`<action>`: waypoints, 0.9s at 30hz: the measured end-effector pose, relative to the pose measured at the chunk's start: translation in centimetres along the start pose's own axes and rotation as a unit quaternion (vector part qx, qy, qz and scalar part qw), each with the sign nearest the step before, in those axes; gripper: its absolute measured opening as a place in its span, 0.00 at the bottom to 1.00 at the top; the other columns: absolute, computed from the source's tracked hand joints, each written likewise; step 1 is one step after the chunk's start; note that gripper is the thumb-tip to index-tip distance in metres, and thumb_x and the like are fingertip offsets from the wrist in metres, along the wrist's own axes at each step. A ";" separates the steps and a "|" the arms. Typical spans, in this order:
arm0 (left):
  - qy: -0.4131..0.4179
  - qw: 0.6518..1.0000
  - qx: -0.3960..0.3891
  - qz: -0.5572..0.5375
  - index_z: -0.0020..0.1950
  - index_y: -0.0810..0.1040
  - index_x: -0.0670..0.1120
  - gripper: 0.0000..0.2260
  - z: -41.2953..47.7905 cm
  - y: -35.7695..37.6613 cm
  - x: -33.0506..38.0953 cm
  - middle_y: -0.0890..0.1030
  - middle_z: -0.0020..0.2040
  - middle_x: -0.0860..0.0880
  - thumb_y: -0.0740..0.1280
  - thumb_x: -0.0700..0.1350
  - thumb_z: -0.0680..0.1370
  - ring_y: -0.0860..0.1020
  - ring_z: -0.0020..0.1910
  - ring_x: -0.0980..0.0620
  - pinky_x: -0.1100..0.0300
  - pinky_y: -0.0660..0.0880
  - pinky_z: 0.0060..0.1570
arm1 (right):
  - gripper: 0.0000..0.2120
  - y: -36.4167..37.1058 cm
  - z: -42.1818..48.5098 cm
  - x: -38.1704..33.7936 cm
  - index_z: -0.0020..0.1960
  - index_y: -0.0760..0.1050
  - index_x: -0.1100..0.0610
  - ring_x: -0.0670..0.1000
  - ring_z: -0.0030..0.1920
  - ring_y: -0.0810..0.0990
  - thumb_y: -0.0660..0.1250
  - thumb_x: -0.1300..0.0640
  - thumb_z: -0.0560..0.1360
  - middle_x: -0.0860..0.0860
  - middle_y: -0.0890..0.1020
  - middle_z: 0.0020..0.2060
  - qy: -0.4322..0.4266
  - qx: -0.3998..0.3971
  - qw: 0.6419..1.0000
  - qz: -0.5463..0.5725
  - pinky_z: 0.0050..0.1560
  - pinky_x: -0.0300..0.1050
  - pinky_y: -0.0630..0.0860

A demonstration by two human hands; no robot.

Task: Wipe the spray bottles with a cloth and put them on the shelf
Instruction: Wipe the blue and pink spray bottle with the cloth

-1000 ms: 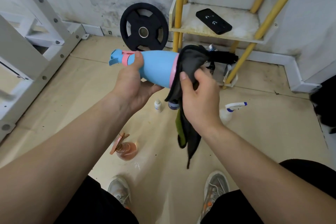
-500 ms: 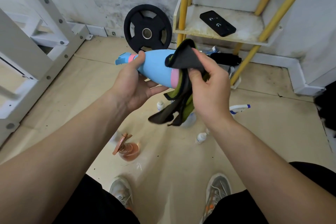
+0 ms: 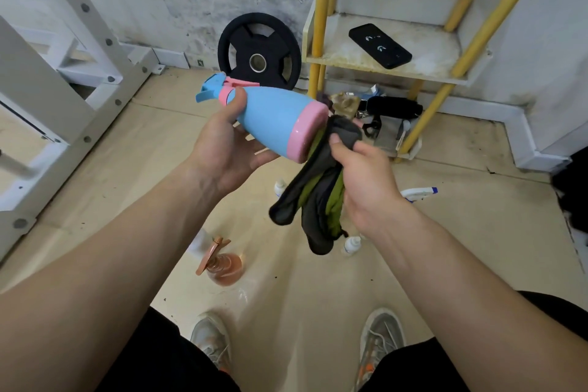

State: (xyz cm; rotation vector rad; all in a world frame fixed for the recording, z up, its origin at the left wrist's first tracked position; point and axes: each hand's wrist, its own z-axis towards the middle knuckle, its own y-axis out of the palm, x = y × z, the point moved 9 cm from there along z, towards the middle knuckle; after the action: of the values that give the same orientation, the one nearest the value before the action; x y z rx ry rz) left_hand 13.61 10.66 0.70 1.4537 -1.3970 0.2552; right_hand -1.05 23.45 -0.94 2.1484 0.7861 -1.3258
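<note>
Left hand curls round my slick, likely light bottle near its neck; my right hand bunches the soft cloth.

head | wide-angle, head height | faces forward, down | near left hand, right hand | far floor

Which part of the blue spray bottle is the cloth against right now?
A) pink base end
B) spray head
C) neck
A: the right hand holds the cloth bunched up against the pink base of the blue spray bottle, while the left hand grips the bottle near its neck, far from the cloth.
</note>
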 end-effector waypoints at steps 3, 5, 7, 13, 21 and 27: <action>0.015 0.994 0.016 0.103 0.67 0.77 0.48 0.21 0.0 -0.6 0.6 0.82 0.60 0.45 0.66 0.59 0.80 0.85 0.53 0.46 0.44 0.81 0.55 | 0.12 -1.5 0.2 -2.5 0.46 0.80 0.60 0.52 0.48 0.83 0.68 0.52 0.81 0.56 0.86 0.46 -0.089 0.051 0.995 -0.015 0.59 0.56 0.79; 0.022 0.989 0.016 0.148 0.66 0.77 0.47 0.21 -0.1 -0.5 0.5 0.83 0.59 0.46 0.67 0.59 0.79 0.84 0.55 0.45 0.45 0.81 0.55 | 0.12 -1.7 -0.2 -4.3 0.44 0.80 0.59 0.49 0.44 0.80 0.68 0.52 0.80 0.56 0.84 0.44 -0.161 0.057 0.984 -0.053 0.53 0.51 0.79; 0.033 0.983 -0.018 0.180 0.66 0.77 0.44 0.22 -0.2 0.3 0.1 0.83 0.60 0.44 0.67 0.58 0.79 0.82 0.60 0.43 0.44 0.80 0.58 | 0.07 -0.3 -0.9 -5.0 0.44 0.82 0.52 0.47 0.45 0.82 0.69 0.55 0.80 0.51 0.86 0.44 -0.186 -0.001 0.979 -0.081 0.51 0.47 0.80; 0.068 0.964 -0.057 0.250 0.62 0.76 0.43 0.18 -0.8 2.0 -0.3 0.84 0.58 0.42 0.68 0.54 0.79 0.84 0.54 0.45 0.50 0.81 0.53 | 0.07 1.1 -1.2 -4.0 0.55 0.84 0.52 0.45 0.52 0.84 0.71 0.57 0.79 0.41 0.87 0.47 -0.202 -0.050 0.970 -0.128 0.55 0.49 0.82; 0.044 0.953 -0.097 0.283 0.61 0.81 0.43 0.17 -1.5 2.9 -2.1 0.84 0.58 0.42 0.67 0.55 0.80 0.83 0.55 0.43 0.43 0.76 0.62 | 0.06 -0.1 -0.4 -4.1 0.46 0.84 0.54 0.50 0.48 0.84 0.71 0.53 0.77 0.53 0.87 0.47 -0.187 -0.010 0.979 -0.080 0.58 0.60 0.79; 0.052 0.918 -0.041 0.390 0.54 0.83 0.45 0.17 -1.1 1.9 -2.0 0.86 0.51 0.49 0.62 0.57 0.83 0.84 0.49 0.50 0.46 0.79 0.58 | 0.07 0.7 -1.8 -4.9 0.54 0.84 0.50 0.44 0.51 0.83 0.71 0.54 0.78 0.41 0.86 0.47 -0.247 -0.023 0.955 -0.161 0.55 0.49 0.81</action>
State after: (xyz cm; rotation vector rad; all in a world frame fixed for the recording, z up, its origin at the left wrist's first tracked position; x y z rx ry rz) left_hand 12.00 13.13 0.68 0.7344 -1.8184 0.7540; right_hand -1.15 23.11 4.31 1.5827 0.9613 -1.8862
